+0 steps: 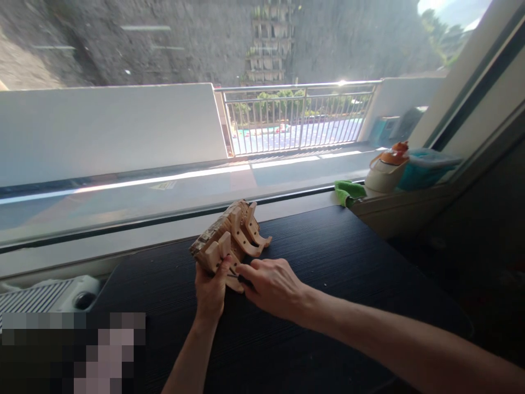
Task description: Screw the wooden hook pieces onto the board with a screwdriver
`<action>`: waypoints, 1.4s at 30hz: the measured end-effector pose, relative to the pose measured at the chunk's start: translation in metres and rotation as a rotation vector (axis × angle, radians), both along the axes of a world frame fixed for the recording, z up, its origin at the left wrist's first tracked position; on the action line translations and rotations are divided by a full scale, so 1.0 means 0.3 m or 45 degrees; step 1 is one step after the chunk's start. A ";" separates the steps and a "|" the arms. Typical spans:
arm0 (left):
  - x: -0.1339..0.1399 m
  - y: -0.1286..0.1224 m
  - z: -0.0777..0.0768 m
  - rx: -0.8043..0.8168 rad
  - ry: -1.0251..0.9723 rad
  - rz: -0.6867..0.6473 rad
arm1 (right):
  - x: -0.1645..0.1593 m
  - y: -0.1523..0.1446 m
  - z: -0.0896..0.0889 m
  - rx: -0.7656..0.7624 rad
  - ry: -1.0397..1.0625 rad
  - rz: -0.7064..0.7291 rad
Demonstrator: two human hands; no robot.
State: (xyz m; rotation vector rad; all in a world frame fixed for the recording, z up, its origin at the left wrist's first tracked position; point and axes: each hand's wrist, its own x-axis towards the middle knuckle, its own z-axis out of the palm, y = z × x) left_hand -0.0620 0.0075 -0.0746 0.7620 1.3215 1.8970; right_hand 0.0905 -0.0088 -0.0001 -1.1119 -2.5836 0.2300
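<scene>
Model: wooden model [229,232], a small assembly of pale plywood pieces, stands on the dark table [348,262] near its far edge, just in front of the window sill.
Axis: its long axis runs, as I read it, from near left to far right; curved, hook-shaped parts stick out on the right side toward the far right.
Left hand: left hand [210,293] grips the near-left end of the wooden model, thumb up against a flat plate, fingers wrapped behind it. I judge this grip steadies the piece against the push from the other side.
Right hand: right hand [273,284] reaches in from the right, fingertips pinched at the near lower edge of the wooden model. Whether something small sits between them I cannot tell; the spot is in shadow.
Table: bare wood grain around both forearms, which rest low over it.
Sill, far right: white kettle [385,169] with an orange lid, a green cloth [348,191] just left of it, a teal container [424,167] behind it.
Near left: ribbed grey appliance [49,295] beside the table edge.
Window: railing [299,112] and sunlit ground beyond the glass.
</scene>
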 end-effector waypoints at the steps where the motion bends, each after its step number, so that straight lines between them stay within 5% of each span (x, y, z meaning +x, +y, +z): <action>1: -0.001 0.000 -0.001 -0.006 0.004 0.009 | 0.000 0.002 0.013 0.130 -0.114 0.118; 4: -0.002 -0.002 0.002 -0.032 -0.002 0.036 | -0.008 0.011 0.023 0.364 -0.303 0.362; 8: -0.003 0.002 0.003 -0.038 -0.025 0.047 | -0.011 0.030 -0.015 0.330 -0.266 0.390; 12: -0.001 0.009 -0.001 -0.014 0.008 0.059 | -0.012 0.025 -0.075 0.032 0.099 0.200; 16: 0.006 0.008 -0.002 -0.004 0.057 0.081 | -0.036 -0.009 -0.133 -0.427 0.664 -0.189; 19: 0.013 0.001 0.002 0.012 0.100 0.067 | -0.038 -0.022 -0.133 -0.623 0.796 -0.337; 22: 0.018 -0.005 0.006 0.005 0.133 0.075 | -0.012 -0.011 -0.083 -0.497 0.489 -0.229; 28: 0.016 -0.007 0.012 -0.059 0.152 0.105 | 0.009 0.014 0.011 0.146 -0.274 0.265; 32: 0.006 -0.001 0.004 -0.057 0.120 0.094 | -0.012 0.012 0.003 0.151 -0.320 0.259; 37: 0.003 0.005 -0.012 -0.028 0.133 0.086 | -0.022 0.003 -0.056 -0.221 0.108 0.080; 42: 0.004 0.000 -0.011 -0.006 0.174 0.077 | -0.033 0.018 -0.105 -1.173 0.756 -0.253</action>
